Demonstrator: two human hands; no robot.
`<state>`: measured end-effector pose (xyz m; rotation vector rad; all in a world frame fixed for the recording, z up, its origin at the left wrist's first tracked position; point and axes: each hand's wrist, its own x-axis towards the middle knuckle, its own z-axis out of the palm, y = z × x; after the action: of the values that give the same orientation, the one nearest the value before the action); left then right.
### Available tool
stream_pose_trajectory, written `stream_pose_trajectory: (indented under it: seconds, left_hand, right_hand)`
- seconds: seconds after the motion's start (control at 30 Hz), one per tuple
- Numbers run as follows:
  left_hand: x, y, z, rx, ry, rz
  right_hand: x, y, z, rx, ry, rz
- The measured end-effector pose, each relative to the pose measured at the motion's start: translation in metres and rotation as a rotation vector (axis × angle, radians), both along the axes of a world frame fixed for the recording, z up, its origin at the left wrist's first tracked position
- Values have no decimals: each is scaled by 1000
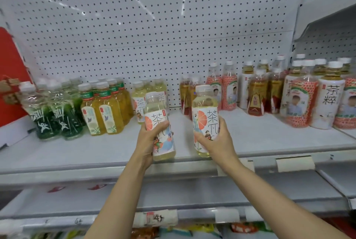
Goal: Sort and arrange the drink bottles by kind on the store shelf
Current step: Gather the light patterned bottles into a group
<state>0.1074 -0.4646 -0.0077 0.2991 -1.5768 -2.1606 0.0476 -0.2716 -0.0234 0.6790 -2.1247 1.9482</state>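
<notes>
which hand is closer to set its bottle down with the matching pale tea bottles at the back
Left, probably. The left hand holds its bottle just before the matching group; the right hand is farther right.

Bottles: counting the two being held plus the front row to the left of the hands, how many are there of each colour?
Dark green bottles: 2
Yellow bottles: 2
Pale bottles, held: 2, one in the left hand, one in the right hand
Total: 6

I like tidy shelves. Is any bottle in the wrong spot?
Yes. At the right end of the shelf, pink-labelled bottles, white-labelled bottles and amber bottles stand jumbled together. The green bottles and yellow bottles on the left stand grouped by kind.
</notes>
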Motion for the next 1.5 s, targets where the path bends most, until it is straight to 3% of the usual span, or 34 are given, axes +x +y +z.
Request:
stream_pose_trajectory:
  seconds: [0.5, 0.8, 1.03, 1.5]
  left_hand:
    - [-14, -90, -10, -130, -7, 218]
    - [-46, -143, 6, -516, -132, 115]
    - [-72, -159, 4, -835, -235, 288]
    - [-96, -164, -1, -840, -324, 171]
  right_hand:
    - [-34, -96, -7, 79, -96, 77]
    - [-76, -174, 9, 213, -114, -68]
    - [-93, -215, 8, 266, -124, -195]
    - [-108, -244, 2, 309, -199, -212]
